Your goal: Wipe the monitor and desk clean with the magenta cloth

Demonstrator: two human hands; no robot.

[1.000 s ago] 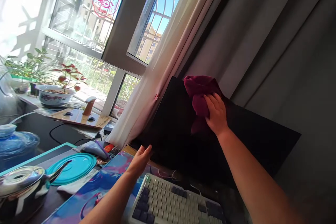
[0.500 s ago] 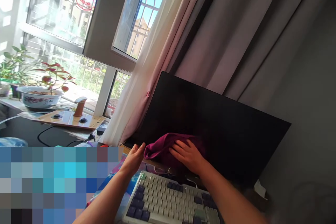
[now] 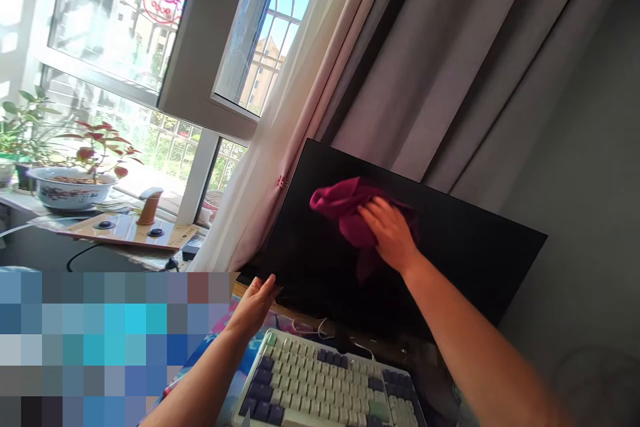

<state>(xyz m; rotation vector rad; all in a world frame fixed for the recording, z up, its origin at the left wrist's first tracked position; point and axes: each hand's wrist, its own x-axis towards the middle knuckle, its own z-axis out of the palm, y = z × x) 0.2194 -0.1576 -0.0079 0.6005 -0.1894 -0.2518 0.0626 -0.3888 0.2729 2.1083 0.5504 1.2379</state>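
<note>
A black monitor screen [image 3: 450, 267] stands tilted on the desk, dark and switched off. My right hand [image 3: 390, 233] presses a maroon cloth [image 3: 343, 210] flat against the upper left part of the screen, fingers curled over the cloth. My left hand [image 3: 255, 303] rests against the monitor's lower left corner, fingers together and holding the edge. A pale green and purple keyboard [image 3: 325, 387] lies in front of the monitor, under both forearms.
Grey curtains [image 3: 450, 67] hang behind the monitor, a white one [image 3: 280, 147] to its left. A window sill at the left holds a potted plant in a bowl [image 3: 70, 187] and a wooden board [image 3: 125, 233]. The lower left is blurred out.
My right hand has carried the maroon cloth from the screen's lower edge up to its upper left part. One second ago it was near the top edge. The left hand stays at the corner.
</note>
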